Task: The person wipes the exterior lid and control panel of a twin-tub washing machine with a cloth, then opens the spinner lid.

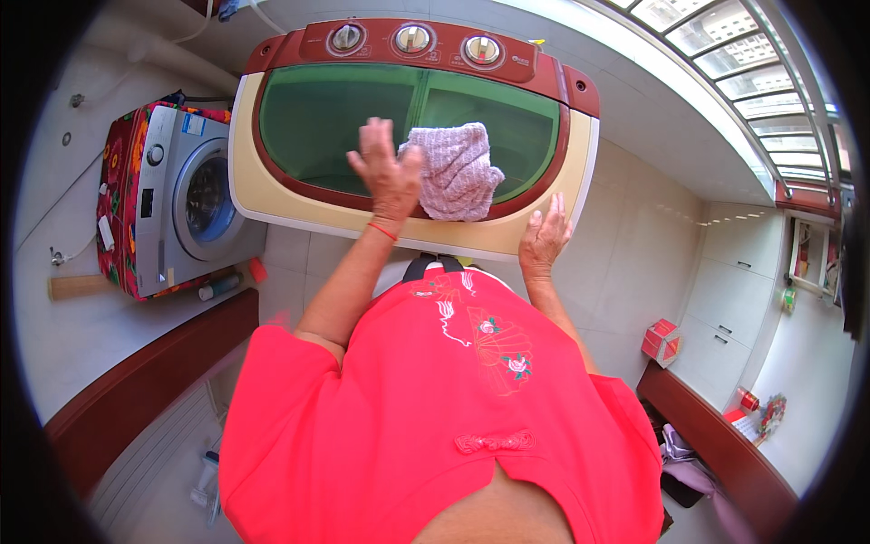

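Before me stands a twin-tub washing machine (299, 207) with a cream body, a dark red control panel and green see-through lids, both down. A crumpled purple-grey cloth (457, 173) lies over the middle and front edge of the lids. My left hand (389, 170), with a red string at the wrist, is raised at the cloth's left side, fingers apart, gripping nothing; whether its thumb touches the cloth I cannot tell. To the right of the cloth, my right hand (546, 234) rests with spread fingers on the cream front rim, holding nothing.
Three knobs (412, 39) line the control panel. A grey front-loading washer (153, 197) under a floral cover stands at the left. White drawers (737, 272) and a red-and-white box (661, 342) are at the right, below a barred window (747, 85).
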A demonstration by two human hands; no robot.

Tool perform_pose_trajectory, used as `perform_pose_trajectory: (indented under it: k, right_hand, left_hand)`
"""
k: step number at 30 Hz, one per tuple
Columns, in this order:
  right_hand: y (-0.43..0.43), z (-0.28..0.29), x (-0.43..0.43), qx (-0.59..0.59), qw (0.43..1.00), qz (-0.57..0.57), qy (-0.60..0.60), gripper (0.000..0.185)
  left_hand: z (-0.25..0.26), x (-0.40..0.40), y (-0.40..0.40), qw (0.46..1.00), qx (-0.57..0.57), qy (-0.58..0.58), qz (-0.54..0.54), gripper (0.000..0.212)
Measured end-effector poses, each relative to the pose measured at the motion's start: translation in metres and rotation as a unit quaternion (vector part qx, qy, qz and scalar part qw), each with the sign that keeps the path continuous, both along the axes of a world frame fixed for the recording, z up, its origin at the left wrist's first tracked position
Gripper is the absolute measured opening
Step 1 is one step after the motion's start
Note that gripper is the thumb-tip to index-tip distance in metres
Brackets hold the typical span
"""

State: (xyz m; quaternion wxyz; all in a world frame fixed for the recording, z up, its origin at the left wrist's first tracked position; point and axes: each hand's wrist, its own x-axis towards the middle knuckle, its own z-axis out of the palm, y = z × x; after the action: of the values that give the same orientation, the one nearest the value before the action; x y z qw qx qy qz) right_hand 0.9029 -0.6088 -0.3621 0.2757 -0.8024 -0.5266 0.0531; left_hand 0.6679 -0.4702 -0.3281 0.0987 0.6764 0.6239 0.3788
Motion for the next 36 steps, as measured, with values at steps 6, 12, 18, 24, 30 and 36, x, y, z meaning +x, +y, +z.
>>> perform_pose_trajectory:
  k: [6,12,18,24,30,36]
  right_hand:
    - [0.061,0.058,-0.052,0.128,0.977,0.165,-0.034,0.053]
    - [0.121,0.054,-0.086,0.055,0.942,0.317,-0.100,0.056]
    - [0.149,0.048,-0.052,0.092,0.950,0.278,-0.110,0.051]
    - [0.212,0.050,0.050,0.067,0.980,0.051,-0.183,0.047]
    - [0.241,0.047,0.128,-0.049,0.985,-0.071,-0.149,0.047]
    - [0.166,0.029,0.117,0.047,0.987,0.010,-0.154,0.044]
  left_hand:
    - [-0.058,-0.069,0.030,0.950,-0.106,0.145,0.256,0.062]
    - [-0.060,-0.058,0.030,0.934,-0.089,0.210,0.275,0.061]
    - [-0.060,-0.057,0.029,0.935,-0.090,0.201,0.279,0.061]
    - [-0.061,-0.060,0.027,0.933,-0.080,0.204,0.285,0.061]
    - [-0.061,-0.056,0.033,0.934,-0.084,0.201,0.282,0.063]
    - [-0.060,-0.058,0.031,0.933,-0.077,0.205,0.287,0.063]
